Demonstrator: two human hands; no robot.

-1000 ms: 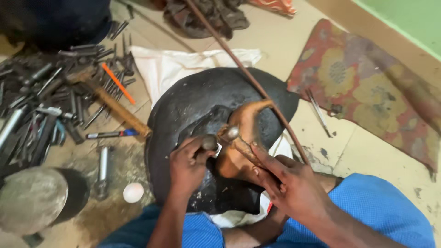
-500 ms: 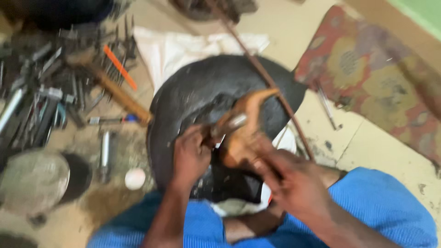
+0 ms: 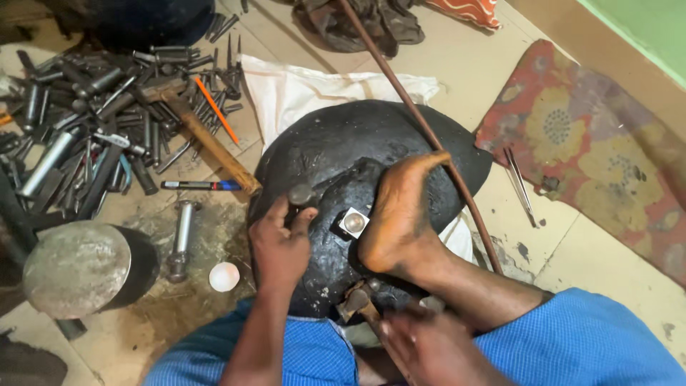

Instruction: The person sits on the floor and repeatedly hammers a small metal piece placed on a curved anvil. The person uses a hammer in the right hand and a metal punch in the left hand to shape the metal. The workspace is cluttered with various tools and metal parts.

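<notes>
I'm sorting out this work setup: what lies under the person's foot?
The foot rests on a black dome-shaped block, beside a small square metal piece. Whatever is directly beneath the sole is covered.

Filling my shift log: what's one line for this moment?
left hand: grips punch on black block | right hand: low, blurred, by hammer | foot: beside square piece

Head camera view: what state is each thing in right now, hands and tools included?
Left hand: closed around a dark punch, upright on the black block.
Right hand: low, blurred, by a hammer head; grip unclear.
Foot: resting on the block.
Square metal piece: flat, beside the foot.
Long rod: lying across the block.
Tool pile: scattered.
</notes>
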